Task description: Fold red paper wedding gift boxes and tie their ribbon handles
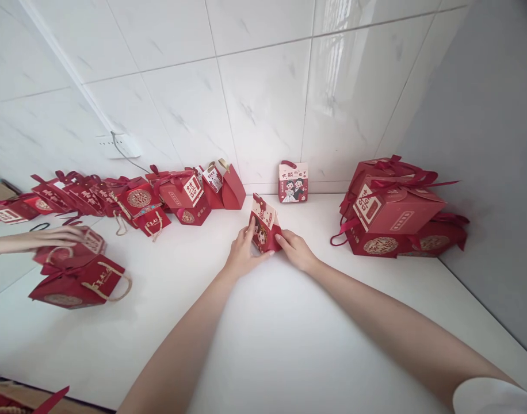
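Note:
A small red and cream gift box (266, 225) with a cartoon print and a peaked top is held between my two hands, just above or on the white table. My left hand (245, 251) grips its left side, fingers along the edge. On its right side my right hand (296, 248) is closed, thumb against the printed face. Behind it, against the wall, stands a similar gift box (293, 187) showing a cartoon couple and a red handle.
Red gift boxes with ribbons (397, 213) are stacked at the right. More red boxes (136, 198) line the wall at left. Another person's hand (52, 237) is over boxes at the left, near a rope-handled box (80, 282). A cable hangs from the wall socket (118, 146).

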Tool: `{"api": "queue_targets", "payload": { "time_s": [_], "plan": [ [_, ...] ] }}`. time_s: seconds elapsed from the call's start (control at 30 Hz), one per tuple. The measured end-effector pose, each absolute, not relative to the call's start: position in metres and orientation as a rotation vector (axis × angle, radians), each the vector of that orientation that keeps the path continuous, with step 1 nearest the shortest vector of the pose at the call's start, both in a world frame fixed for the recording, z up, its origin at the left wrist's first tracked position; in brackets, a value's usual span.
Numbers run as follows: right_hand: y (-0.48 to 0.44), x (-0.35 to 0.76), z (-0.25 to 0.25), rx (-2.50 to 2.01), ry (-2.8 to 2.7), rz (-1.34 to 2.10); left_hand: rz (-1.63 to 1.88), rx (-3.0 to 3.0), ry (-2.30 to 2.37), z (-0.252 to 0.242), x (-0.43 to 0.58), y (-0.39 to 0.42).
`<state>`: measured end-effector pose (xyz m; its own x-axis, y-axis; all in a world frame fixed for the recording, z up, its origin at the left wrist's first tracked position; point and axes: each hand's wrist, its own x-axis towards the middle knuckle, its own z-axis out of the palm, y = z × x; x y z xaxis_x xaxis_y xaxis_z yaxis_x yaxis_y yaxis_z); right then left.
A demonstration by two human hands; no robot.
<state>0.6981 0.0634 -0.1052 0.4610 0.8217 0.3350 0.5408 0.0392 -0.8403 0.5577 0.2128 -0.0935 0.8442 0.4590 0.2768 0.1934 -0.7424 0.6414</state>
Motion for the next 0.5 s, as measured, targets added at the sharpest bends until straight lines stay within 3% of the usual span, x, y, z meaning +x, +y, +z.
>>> {"api": "queue_targets", "payload": {
  "time_s": [0.17,0.5],
  "plan": [
    [0.056,0.687,-0.092,-1.368,-1.297,0.501,0.644,2.034,0.307,-0.091,0.558,0.219],
    [0.058,0.693,-0.097,-1.358,-1.266,0.557,0.582,1.902,0.460,-0.106,0.560,0.225]
  ]
}}
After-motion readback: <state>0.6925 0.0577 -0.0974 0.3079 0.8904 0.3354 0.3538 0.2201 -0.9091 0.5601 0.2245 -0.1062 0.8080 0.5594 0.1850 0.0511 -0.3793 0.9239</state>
